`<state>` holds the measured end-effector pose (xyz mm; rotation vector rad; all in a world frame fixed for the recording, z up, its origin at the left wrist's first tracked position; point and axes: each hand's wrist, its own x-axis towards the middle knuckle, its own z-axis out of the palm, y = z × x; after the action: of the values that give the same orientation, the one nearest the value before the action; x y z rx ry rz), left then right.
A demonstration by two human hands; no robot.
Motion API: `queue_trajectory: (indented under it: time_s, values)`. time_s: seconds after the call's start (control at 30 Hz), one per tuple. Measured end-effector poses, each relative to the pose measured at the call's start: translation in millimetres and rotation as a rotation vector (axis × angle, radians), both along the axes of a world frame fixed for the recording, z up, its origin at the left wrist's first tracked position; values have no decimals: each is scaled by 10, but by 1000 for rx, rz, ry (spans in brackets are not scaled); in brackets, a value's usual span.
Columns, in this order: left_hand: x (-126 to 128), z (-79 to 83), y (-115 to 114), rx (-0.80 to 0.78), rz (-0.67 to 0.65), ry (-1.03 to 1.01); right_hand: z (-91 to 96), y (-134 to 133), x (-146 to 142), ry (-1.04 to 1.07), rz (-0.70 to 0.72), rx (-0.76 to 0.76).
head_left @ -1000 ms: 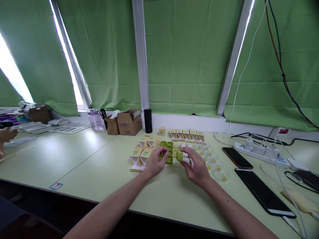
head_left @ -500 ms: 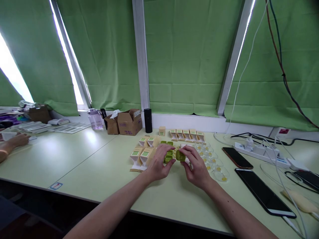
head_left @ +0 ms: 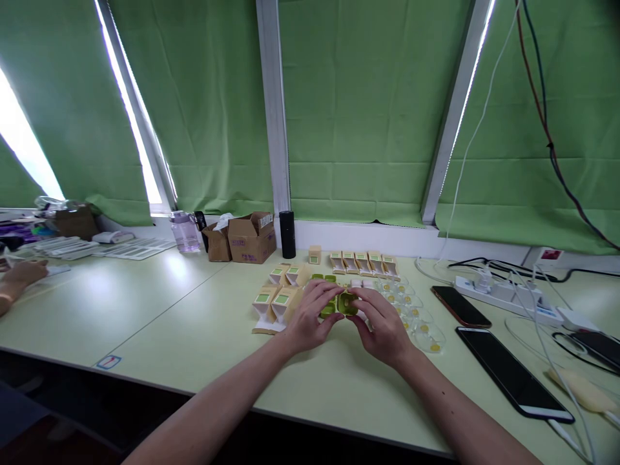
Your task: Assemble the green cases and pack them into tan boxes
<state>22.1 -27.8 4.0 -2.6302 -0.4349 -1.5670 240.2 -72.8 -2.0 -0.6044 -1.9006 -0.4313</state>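
A small olive-green square container (head_left: 347, 303) is held up between both hands, its hollow side facing me. My left hand (head_left: 312, 318) grips its left edge with thumb and fingers, and my right hand (head_left: 380, 325) pinches the right edge. Behind my left fingers lie more green containers (head_left: 328, 309), partly covered. Left of them stand opened beige cartons (head_left: 282, 303) with green labels. To the right of my right hand are several clear plastic pieces with yellow centres (head_left: 429, 337). Small pale pinkish blocks (head_left: 362, 283) show just beyond my fingers.
A row of beige cartons (head_left: 363, 263) and a single closed carton (head_left: 314, 255) stand farther back. Brown boxes (head_left: 252, 239), a black cylinder (head_left: 287, 235) and a purple bottle (head_left: 185, 232) line the wall. Phones (head_left: 513, 374), cables and a power strip (head_left: 508, 298) lie right. Another person's hand (head_left: 26, 272) is far left.
The green container has turned so its hollow inside faces me, and my left fingers have come onto it. The other person's hand has shifted slightly left.
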Motion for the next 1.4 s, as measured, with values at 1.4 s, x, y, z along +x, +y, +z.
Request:
queue_trajectory:
  time_s: [1.4]
  values:
    - [5, -18, 7, 50, 18, -31, -33, 8, -22, -10, -30, -6]
